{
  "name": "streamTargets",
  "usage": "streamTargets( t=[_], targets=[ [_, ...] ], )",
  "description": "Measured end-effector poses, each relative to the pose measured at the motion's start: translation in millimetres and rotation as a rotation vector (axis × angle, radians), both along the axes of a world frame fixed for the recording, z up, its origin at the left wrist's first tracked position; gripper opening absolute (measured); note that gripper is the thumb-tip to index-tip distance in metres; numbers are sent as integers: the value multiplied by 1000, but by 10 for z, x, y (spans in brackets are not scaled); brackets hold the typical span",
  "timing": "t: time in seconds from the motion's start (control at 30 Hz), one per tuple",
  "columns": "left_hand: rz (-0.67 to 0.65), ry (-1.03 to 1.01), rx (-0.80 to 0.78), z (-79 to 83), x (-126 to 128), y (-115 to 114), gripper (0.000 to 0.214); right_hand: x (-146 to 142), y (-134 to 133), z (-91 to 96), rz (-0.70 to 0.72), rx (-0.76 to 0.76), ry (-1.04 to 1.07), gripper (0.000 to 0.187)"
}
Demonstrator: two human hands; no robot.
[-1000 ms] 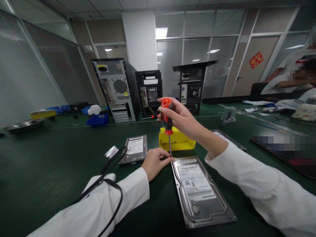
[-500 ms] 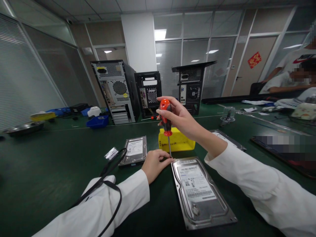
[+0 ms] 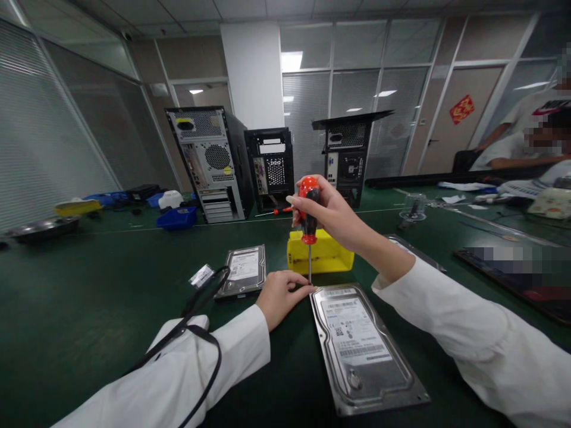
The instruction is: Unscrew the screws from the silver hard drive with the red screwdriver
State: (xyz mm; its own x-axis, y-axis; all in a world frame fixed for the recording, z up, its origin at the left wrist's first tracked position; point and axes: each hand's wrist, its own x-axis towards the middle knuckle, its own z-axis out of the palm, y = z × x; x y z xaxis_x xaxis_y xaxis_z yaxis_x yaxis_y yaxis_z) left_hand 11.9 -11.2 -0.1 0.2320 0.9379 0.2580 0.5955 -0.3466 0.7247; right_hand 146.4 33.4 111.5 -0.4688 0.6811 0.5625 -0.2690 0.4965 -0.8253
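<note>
My right hand (image 3: 333,209) is wrapped round the red and black handle of a screwdriver (image 3: 308,230). The screwdriver stands nearly upright, its shaft pointing down to the far left corner of a silver hard drive (image 3: 357,333). At that corner my left hand (image 3: 280,296) has thumb and fingers pinched together beside the screwdriver's tip. What lies between these fingertips is too small to make out. The drive rests on the table with its label up. Just behind the tip is a yellow plastic bin (image 3: 334,257).
A second hard drive (image 3: 243,268) lies left of my left hand, near a black cord (image 3: 191,312). Another drive (image 3: 417,252) sits partly behind my right forearm. Computer cases (image 3: 218,160) stand at the back, with a blue bin (image 3: 177,219) beside them. People sit at far right.
The screwdriver has gone from leaning slightly to nearly upright, its handle moving a little right with my right hand. My fingers have shifted around the handle. My left hand stays at the drive's corner.
</note>
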Motion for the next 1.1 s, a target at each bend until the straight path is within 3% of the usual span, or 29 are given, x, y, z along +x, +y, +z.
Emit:
streamTargets(
  t=[0.37,0.67,0.93,1.1],
  targets=[
    [-6,5,-42,28,-12,-1,21,14,8,-6,84,-25,-30,28],
    [-59,-32,-100,40,-12,-4,24,18,-12,2,49,-1,-14,29],
    [-153,-101,-195,-13,-45,49,31,-45,40,-47,128,-142,36,44],
    [-166,-116,-209,21,-90,86,37,-19,103,-61,87,-159,74,31]
  ],
)
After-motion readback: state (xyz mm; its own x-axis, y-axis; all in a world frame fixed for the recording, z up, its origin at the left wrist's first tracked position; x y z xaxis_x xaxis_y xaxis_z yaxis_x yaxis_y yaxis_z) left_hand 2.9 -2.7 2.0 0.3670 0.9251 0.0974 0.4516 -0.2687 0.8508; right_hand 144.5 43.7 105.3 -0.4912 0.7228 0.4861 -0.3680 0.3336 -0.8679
